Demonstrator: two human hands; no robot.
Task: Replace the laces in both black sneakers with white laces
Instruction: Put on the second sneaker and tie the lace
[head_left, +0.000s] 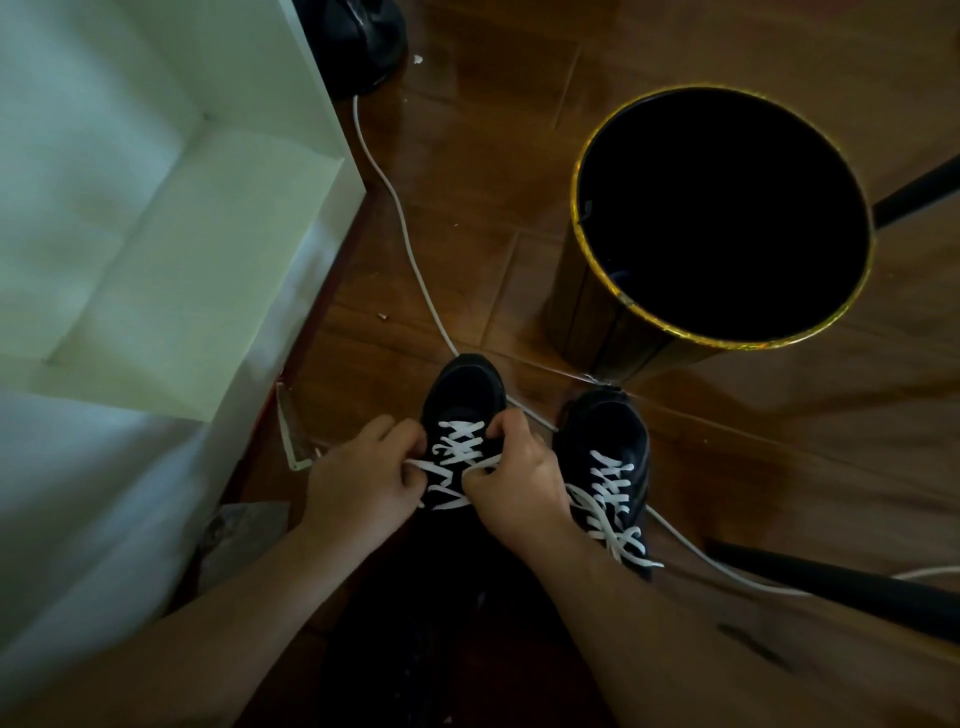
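Lower centre: my left hand (358, 480) and right hand (511, 480) each pinch the white lace (457, 465) across the left black sneaker (462, 395); 2nd sneaker (605, 441) just right, laced

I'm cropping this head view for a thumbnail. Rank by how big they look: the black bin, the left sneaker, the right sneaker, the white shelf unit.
1. white shelf unit
2. black bin
3. left sneaker and right sneaker: alike, both partly hidden by the hands.

A round black bin with a gold rim (574, 218) stands on the brown wooden floor (467, 156), near a thin white cable (395, 208) and a white cabinet (156, 208).
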